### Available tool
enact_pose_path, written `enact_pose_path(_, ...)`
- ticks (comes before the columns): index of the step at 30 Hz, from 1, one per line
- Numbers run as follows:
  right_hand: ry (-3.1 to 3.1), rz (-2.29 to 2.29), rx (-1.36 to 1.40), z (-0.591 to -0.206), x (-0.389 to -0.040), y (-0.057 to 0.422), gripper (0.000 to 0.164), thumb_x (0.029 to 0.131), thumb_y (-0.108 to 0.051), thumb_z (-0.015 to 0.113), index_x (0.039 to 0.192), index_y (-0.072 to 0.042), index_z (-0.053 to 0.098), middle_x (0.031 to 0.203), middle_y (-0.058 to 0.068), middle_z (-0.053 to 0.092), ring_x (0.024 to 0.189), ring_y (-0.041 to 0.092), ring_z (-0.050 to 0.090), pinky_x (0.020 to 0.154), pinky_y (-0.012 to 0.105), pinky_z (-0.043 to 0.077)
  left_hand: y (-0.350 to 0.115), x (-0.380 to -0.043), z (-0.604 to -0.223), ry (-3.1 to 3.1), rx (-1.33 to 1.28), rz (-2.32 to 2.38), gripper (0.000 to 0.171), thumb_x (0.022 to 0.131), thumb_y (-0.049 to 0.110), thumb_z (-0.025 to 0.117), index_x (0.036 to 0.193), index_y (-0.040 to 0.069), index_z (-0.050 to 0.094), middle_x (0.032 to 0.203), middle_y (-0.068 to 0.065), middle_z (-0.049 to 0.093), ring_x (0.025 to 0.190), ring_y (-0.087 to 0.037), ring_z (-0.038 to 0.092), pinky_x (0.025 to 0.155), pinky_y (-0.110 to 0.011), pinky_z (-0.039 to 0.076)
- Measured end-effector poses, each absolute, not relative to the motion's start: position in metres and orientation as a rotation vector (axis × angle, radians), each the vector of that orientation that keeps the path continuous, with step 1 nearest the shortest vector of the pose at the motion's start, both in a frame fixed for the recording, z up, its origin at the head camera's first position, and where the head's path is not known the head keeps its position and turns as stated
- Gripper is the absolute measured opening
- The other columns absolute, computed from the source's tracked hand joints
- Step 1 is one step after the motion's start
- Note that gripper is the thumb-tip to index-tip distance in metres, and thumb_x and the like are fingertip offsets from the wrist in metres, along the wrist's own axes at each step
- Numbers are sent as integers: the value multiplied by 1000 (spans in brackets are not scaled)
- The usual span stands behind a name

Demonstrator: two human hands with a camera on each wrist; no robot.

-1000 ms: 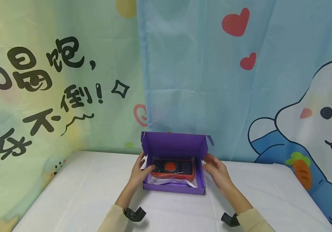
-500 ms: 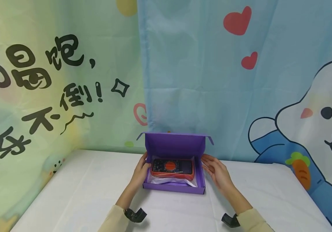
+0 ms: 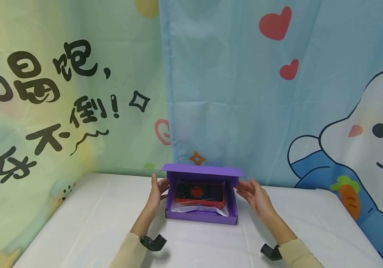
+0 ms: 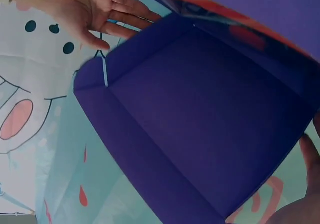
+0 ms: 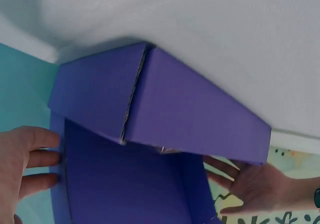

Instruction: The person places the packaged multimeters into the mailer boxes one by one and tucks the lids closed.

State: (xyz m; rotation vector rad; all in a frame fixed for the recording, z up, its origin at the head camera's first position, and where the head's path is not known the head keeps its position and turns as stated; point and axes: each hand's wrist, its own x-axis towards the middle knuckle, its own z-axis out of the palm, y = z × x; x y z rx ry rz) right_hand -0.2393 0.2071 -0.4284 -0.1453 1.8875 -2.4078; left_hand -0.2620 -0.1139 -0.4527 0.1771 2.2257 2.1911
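A purple cardboard box [image 3: 200,217] stands on the white table, its lid [image 3: 202,170] raised and leaning forward over the inside. In it lies a red and black multimeter [image 3: 198,194] in a clear plastic bag [image 3: 191,208]. My left hand [image 3: 154,192] is at the lid's left side, thumb up and fingers extended toward the edge. On the other side, my right hand [image 3: 257,197] has its fingers straight against the lid's right edge. The right wrist view shows the right hand's fingertips [image 5: 49,159] along that edge. Much of the multimeter's top is shaded by the lid.
A white cloth covers the table [image 3: 104,216]. Behind the box hangs a printed curtain [image 3: 225,93], with hearts and a cartoon bear. Each wrist wears a black camera, such as the left wrist camera [image 3: 153,243].
The lid has tipped forward and down from its more upright position, its side flaps folding inward. My left thumb has come off the box's inner left side and now points up.
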Motion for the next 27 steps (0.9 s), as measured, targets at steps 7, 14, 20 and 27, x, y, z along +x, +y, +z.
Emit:
enact_pose_path(7,1912,-2388,-228,-420,-236,209,39,101,-40,29,116,-12,53,107,-15,61,101,-1,59,87,18,49,-117,-260,-441,2192,148,2276,81,97,53,1,136,-9,37,133,-28,47,123,-38,47,100,-51,38)
enact_pose_path(14,2018,-2252,-222,-422,-223,210,45,100,-43,33,123,-11,55,109,-20,60,104,-5,56,87,14,47,-122,-251,-444,2261,292,2169,64,101,46,20,141,-2,33,141,-23,39,124,-34,45,100,-48,39)
enact_pose_path(20,2099,-2149,-139,-433,-216,212,61,98,-42,40,135,7,41,110,-20,61,104,-6,57,87,14,47,-124,-237,-456,2347,262,2129,49,98,29,41,139,2,39,142,-19,42,131,-34,39,109,-47,30)
enact_pose_path(27,2113,-2165,-124,-447,-210,212,56,96,-33,50,130,11,45,108,-18,64,104,-5,58,88,18,48,-120,-230,-471,2433,337,2068,48,93,18,55,136,0,42,137,-24,45,129,-37,41,107,-48,32)
